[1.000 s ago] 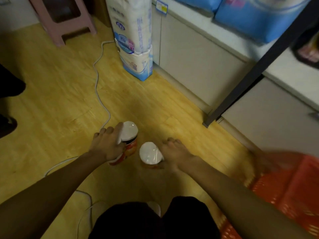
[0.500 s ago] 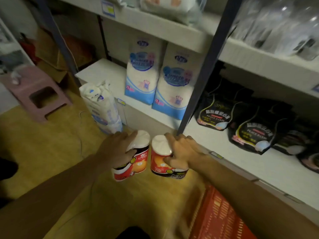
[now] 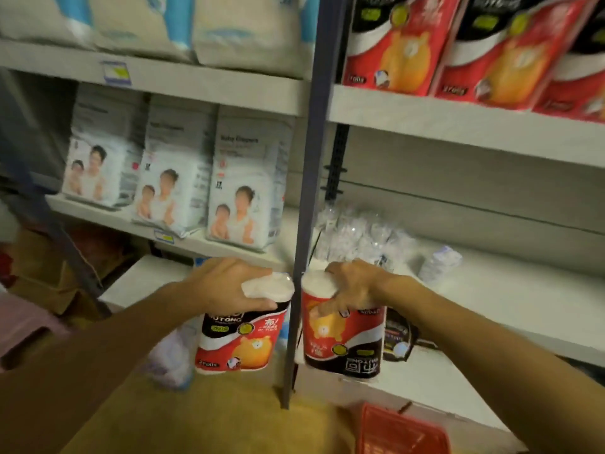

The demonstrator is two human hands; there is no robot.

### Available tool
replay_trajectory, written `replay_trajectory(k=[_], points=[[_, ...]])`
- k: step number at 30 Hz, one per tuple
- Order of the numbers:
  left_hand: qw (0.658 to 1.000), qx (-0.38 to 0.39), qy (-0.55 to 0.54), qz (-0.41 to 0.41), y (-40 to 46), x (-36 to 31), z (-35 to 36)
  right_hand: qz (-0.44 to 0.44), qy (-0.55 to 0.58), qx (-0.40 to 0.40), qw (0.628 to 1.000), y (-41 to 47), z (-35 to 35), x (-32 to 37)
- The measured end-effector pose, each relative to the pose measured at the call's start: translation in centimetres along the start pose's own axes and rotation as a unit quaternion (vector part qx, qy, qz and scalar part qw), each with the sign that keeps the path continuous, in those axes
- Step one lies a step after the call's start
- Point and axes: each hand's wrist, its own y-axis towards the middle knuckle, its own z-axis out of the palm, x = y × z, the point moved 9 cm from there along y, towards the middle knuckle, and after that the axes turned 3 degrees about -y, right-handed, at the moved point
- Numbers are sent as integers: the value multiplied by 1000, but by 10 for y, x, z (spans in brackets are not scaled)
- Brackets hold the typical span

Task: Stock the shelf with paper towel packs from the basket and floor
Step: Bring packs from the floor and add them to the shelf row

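Two paper towel packs sit mid-frame: my left hand (image 3: 229, 286) grips the top of the left pack (image 3: 240, 335), my right hand (image 3: 355, 286) clasps the right pack (image 3: 342, 339), either side of the shelf post (image 3: 306, 204); red basket (image 3: 402, 432) lower right.

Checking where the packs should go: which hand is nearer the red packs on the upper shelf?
Right. The right hand is almost below the red packs; the left hand sits left of the dark upright post, farther off.

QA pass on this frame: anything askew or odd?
Yes: the pack in the right hand is upside down, its print inverted, unlike the left hand's upright pack. The diaper packs overhang their shelf edge.
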Motion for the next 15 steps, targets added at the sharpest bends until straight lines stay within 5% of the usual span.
replay_trajectory(k=[7, 15], points=[[993, -58, 12, 100, 41, -73, -134, 48, 28, -98, 994, -81, -131, -29], [981, -93, 1, 170, 77, -167, -182, 99, 43, -176, 978, -159, -189, -90]])
